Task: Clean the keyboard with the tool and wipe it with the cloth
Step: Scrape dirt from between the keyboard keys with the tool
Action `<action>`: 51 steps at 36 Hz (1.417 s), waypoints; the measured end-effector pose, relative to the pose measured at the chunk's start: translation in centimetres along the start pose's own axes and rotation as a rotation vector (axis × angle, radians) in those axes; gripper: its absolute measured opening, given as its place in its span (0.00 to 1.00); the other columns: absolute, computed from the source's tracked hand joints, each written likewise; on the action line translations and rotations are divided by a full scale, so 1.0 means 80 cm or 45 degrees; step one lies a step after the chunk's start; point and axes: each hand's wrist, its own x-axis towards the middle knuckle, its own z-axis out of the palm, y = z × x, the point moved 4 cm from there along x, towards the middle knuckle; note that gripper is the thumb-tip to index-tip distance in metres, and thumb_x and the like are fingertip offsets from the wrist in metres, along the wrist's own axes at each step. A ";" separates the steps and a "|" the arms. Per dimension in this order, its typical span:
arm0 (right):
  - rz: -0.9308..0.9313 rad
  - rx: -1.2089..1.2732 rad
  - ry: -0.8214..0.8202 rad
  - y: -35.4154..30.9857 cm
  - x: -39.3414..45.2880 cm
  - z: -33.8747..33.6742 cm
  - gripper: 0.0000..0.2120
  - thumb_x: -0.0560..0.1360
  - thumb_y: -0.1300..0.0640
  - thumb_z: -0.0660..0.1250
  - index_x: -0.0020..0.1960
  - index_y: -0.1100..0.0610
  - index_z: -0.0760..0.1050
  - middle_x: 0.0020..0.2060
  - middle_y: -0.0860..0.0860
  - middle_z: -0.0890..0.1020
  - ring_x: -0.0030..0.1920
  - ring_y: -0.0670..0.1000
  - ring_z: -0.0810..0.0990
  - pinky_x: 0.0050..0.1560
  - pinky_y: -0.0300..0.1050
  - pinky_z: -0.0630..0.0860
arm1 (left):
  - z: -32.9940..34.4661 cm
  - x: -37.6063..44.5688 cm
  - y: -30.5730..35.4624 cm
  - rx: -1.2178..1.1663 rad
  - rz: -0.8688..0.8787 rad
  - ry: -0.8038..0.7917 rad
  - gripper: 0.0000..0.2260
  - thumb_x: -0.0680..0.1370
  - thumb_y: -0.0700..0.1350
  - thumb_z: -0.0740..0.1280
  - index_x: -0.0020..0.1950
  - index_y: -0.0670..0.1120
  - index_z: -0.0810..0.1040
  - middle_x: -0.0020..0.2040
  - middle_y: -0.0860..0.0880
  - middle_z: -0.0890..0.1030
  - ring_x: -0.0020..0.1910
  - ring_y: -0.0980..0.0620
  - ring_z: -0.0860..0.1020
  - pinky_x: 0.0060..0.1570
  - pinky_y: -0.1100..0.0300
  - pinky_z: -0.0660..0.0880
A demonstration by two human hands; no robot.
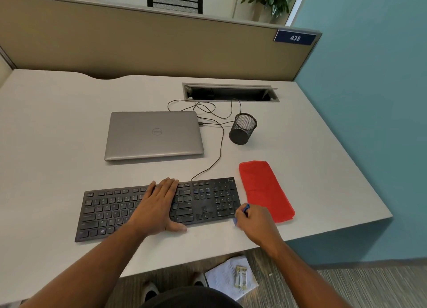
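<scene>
A flat black plastic keyboard (129, 211) lies in the lower centre of the frame on the pale grey desk (57, 127), its long axis running left to right with the right end tilted slightly up-frame and its cable leaving the far edge. The left hand (159, 206) rests flat on its middle keys, fingers straight and pointing up-frame. At the keyboard's lower right corner the right hand (253, 222) pinches a small blue tool (246, 207), and just right of it a folded red cloth (265, 189) lies lengthwise up-frame.

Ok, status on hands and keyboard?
Left hand flat on keyboard. Right hand grips blue tool at its right end. Cloth untouched.
</scene>
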 end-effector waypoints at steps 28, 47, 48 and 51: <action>0.027 -0.001 0.067 0.005 0.030 -0.029 0.10 0.82 0.53 0.65 0.45 0.50 0.83 0.37 0.45 0.84 0.35 0.43 0.79 0.36 0.43 0.75 | 0.004 0.001 -0.002 0.006 0.007 -0.008 0.66 0.63 0.87 0.55 0.84 0.45 0.37 0.85 0.46 0.45 0.84 0.47 0.41 0.81 0.46 0.34; 0.037 0.048 -0.020 0.022 0.003 -0.026 0.11 0.77 0.58 0.66 0.38 0.51 0.82 0.35 0.48 0.84 0.35 0.50 0.81 0.40 0.53 0.79 | 0.001 0.001 -0.001 0.018 -0.001 0.000 0.65 0.63 0.87 0.56 0.84 0.46 0.37 0.85 0.47 0.45 0.84 0.48 0.42 0.80 0.47 0.33; 0.040 0.069 0.028 0.022 0.002 -0.029 0.11 0.77 0.58 0.66 0.38 0.51 0.82 0.35 0.47 0.84 0.36 0.50 0.82 0.40 0.51 0.79 | 0.001 0.001 -0.001 0.018 -0.001 -0.007 0.65 0.63 0.87 0.56 0.84 0.46 0.37 0.85 0.47 0.45 0.84 0.48 0.42 0.80 0.47 0.33; 0.057 0.128 0.193 0.016 -0.001 -0.032 0.11 0.78 0.57 0.66 0.39 0.50 0.82 0.35 0.46 0.84 0.36 0.46 0.81 0.38 0.45 0.77 | 0.000 0.000 0.000 0.009 -0.003 -0.002 0.65 0.63 0.86 0.56 0.84 0.46 0.37 0.85 0.47 0.45 0.84 0.48 0.41 0.80 0.48 0.32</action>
